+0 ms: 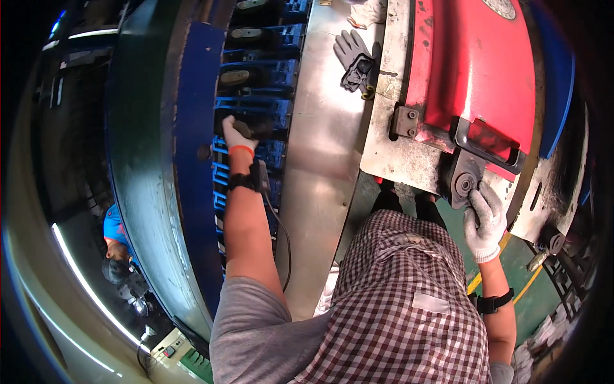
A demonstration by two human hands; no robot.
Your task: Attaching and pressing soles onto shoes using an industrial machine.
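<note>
A dark grey metal plate with a ringed boss (465, 182) sits at the near corner of a pale, stained metal ledge (390, 153), just below the black loop-shaped handle (459, 132) of a glossy red curved machine cover (489, 70). The right hand (484, 221), in a white knit glove, has its bent fingers against the plate's edge; whether they grip it cannot be told. The left hand (238, 136), in a white glove with an orange cuff, is curled narrow about a dark piece (244, 129) at the blue metal rack (286, 114); shadow hides much of that piece. Pale oval pieces (235, 78) lie in the rack's farther slots.

Between rack and ledge runs a smooth steel bench top (320, 166), bright with reflections. Toward its far end lie a grey work glove (348, 46) and a black moulded part (357, 75), with a crumpled pale cloth (366, 14) beyond.

A green floor (526, 310) with yellow lines (528, 285) shows at the right. At the left, past a dark blue panel (197, 128), a co-worker in a bright blue top (113, 223) is visible near a long white tube light (89, 281) in the dim room.
</note>
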